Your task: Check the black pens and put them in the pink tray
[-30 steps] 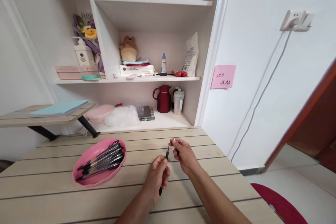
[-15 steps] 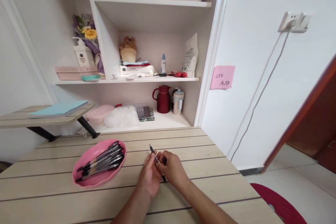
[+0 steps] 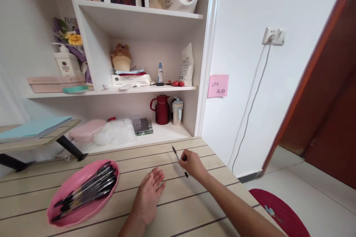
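My right hand (image 3: pixel 192 163) pinches a black pen (image 3: pixel 178 159) above the right part of the wooden table (image 3: pixel 116 207); the pen slants up to the left. Near the middle of the table, my left hand (image 3: pixel 148 195) lies open and palm up with its fingers stretched out and nothing in it. A pink oval tray (image 3: pixel 72 189) holding several black pens (image 3: pixel 86 192) sits on the table to the left of my left hand.
White shelves behind the table hold a red jug (image 3: pixel 160 109), a cup (image 3: pixel 177 110), a clear bag (image 3: pixel 114 132), a pink box (image 3: pixel 86 130) and bottles. A raised stand (image 3: pixel 41 133) carries a blue folder. A pink note (image 3: pixel 218 86) and wall socket (image 3: pixel 272 36) are at right.
My hands have come apart: the left has let go of the pen and opened flat, the right has carried the pen off to the right. The view has swung rightward.
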`<state>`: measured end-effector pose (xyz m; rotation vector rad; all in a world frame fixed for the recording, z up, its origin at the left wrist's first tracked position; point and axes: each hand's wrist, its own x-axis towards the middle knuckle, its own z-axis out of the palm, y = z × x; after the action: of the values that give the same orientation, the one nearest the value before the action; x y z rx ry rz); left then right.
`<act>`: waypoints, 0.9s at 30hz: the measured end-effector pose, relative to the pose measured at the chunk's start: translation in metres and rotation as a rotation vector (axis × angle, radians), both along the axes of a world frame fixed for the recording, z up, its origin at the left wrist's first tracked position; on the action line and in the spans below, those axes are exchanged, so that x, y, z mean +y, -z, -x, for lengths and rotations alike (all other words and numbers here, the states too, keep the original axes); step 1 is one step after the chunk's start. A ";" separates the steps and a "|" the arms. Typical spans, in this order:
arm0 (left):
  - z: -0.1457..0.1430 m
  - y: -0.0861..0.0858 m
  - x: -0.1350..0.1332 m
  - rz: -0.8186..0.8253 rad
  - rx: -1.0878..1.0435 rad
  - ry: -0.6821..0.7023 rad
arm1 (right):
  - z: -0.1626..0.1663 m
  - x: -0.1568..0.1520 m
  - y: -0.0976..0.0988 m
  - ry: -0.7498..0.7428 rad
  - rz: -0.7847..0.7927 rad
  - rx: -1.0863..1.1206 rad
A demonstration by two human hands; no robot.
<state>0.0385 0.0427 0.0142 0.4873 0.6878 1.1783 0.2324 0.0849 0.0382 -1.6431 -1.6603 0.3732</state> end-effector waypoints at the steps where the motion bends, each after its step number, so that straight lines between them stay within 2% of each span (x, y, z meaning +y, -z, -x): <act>1: 0.000 0.000 -0.001 -0.022 0.041 0.004 | -0.018 0.007 0.001 0.075 0.041 -0.085; 5: -0.005 0.000 -0.004 -0.106 0.229 0.031 | -0.076 0.032 0.013 0.234 0.104 -0.172; 9: -0.011 0.007 0.001 -0.134 0.331 0.037 | -0.105 0.050 0.028 0.306 0.179 -0.229; 15: -0.011 0.020 0.011 -0.131 0.382 0.060 | -0.116 0.069 0.043 0.349 0.239 -0.303; 27: -0.010 0.012 0.007 -0.151 0.364 0.109 | -0.123 0.073 0.046 0.312 0.281 -0.368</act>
<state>0.0490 0.0493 0.0018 0.8698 0.8746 1.0522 0.3553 0.1579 -0.0076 -2.2540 -1.6221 0.1573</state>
